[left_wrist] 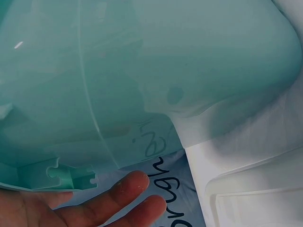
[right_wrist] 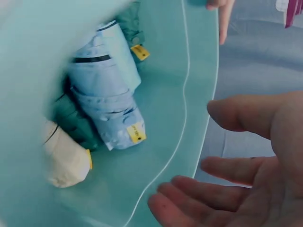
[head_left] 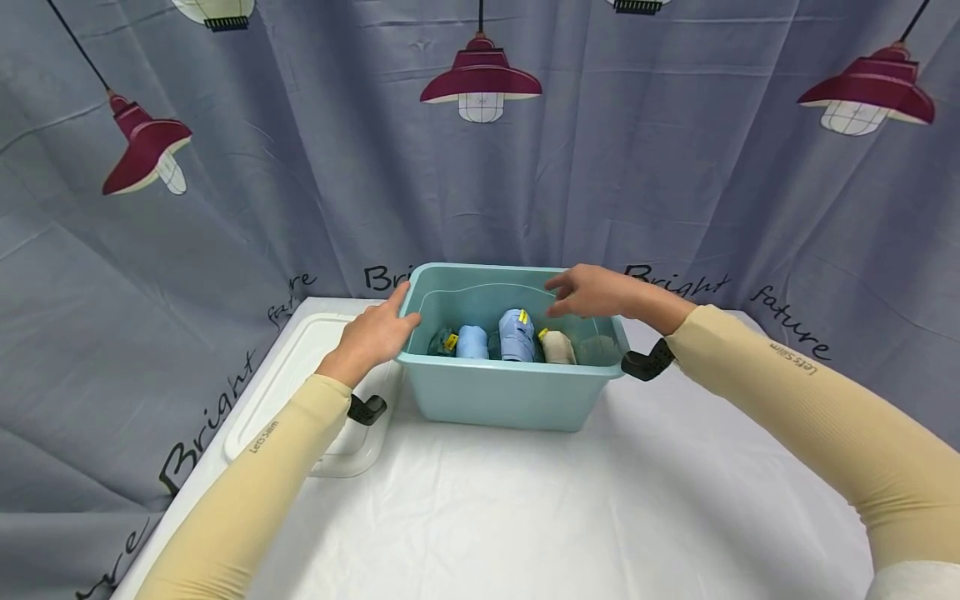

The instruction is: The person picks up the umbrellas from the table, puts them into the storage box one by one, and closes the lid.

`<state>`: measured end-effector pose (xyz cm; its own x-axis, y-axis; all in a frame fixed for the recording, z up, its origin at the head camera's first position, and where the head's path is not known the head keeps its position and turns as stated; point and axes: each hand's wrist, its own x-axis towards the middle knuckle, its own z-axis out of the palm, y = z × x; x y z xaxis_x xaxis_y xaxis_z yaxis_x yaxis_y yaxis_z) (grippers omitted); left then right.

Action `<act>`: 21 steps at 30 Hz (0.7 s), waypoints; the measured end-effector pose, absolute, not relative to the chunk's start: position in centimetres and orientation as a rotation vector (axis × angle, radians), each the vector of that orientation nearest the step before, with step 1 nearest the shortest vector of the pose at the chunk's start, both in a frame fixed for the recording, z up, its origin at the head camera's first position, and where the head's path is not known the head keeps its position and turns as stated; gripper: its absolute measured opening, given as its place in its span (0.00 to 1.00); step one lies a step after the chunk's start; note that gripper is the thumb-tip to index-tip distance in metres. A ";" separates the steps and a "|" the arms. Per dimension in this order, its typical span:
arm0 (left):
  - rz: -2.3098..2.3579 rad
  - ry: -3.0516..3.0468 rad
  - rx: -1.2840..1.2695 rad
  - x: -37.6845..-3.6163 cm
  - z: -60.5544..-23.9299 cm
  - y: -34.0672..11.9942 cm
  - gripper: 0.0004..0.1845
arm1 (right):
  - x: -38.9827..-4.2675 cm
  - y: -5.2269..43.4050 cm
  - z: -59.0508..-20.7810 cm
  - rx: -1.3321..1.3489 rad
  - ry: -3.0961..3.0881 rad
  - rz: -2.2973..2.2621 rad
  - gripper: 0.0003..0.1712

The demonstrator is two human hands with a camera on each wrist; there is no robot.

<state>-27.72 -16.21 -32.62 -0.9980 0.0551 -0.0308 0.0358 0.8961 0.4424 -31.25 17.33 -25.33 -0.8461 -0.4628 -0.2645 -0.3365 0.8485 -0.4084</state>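
A teal plastic bin [head_left: 502,400] stands on the table and holds several rolled bundles of cloth with yellow tags. Among them are a light blue roll [head_left: 472,343], a larger blue roll [head_left: 516,337], a cream roll [head_left: 557,348] and a dark green roll [right_wrist: 75,120]. My left hand [head_left: 375,335] is at the bin's left rim, its thumb reaching over the edge; the fingers [left_wrist: 128,187] lie extended outside the wall. Over the back right of the bin, my right hand [head_left: 600,292] spreads its fingers loosely, above the rolls and holding nothing.
A white lid [head_left: 292,375] lies flat on the table's left side, partly under my left forearm. White cloth covers the table [head_left: 510,508]. Behind the bin hangs a grey-blue curtain [head_left: 480,192] printed with lamps and lettering.
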 end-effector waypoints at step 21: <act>0.706 3.028 0.088 -27.8 -32.8 -16.3 0.40 | -27.2 21.3 -29.7 -0.622 3.126 -0.566 0.37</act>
<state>-27.83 -16.32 -32.79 -0.9979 0.0619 -0.0173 0.0478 0.8953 0.4428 -27.23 21.27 -29.69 -0.9217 -0.3536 0.1595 -0.3870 0.8653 -0.3185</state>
